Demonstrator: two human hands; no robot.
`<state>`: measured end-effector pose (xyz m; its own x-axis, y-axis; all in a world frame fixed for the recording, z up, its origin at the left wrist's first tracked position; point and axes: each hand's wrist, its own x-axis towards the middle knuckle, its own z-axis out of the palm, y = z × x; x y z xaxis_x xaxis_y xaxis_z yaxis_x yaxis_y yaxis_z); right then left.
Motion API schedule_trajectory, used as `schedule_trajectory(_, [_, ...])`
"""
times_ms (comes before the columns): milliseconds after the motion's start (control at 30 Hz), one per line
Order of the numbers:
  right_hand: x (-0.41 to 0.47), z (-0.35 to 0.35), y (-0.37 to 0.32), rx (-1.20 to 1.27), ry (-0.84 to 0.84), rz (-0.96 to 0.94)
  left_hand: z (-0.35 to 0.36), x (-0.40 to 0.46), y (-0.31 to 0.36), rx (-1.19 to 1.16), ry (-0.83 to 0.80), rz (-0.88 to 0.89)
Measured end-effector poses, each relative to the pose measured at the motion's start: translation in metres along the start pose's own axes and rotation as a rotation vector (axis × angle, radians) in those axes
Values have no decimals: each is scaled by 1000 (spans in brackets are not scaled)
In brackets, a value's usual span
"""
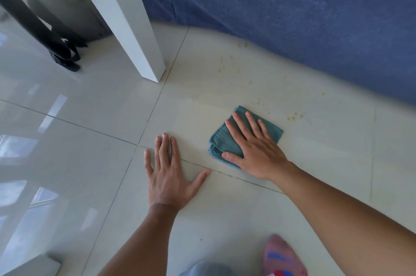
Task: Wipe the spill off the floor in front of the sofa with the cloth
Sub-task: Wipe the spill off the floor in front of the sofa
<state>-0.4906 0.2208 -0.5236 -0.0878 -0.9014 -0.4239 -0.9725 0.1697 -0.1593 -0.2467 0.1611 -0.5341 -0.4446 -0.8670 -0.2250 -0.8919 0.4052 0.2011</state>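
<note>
A folded teal cloth (221, 140) lies flat on the pale tiled floor (90, 118). My right hand (254, 149) presses on top of it, palm down, fingers spread. Yellowish spill droplets (292, 117) dot the tile just beyond the cloth, and more of them (224, 65) are scattered toward the blue sofa (292, 16). My left hand (168, 174) rests flat on the bare floor to the left of the cloth, fingers apart, holding nothing.
A white table leg (139, 34) stands on the floor left of the spill. A dark strap or bag (63, 55) lies behind it at the far left. A foot in a pink sock (281, 257) shows at the bottom edge.
</note>
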Motion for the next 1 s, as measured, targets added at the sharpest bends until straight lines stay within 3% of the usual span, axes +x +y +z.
schedule_trajectory(500, [-109,38,54,93,13,317,3,-4,5,18,61,-16])
schedule_trajectory(600, [-109,40,54,75,12,291,4,-5,8,19,36,-15])
schedule_trajectory(800, [-79,38,34,22,36,-8,3,-5,4,5,32,8])
schedule_trajectory(1000, [-46,26,31,33,80,-42,4,-4,4,12,13,41])
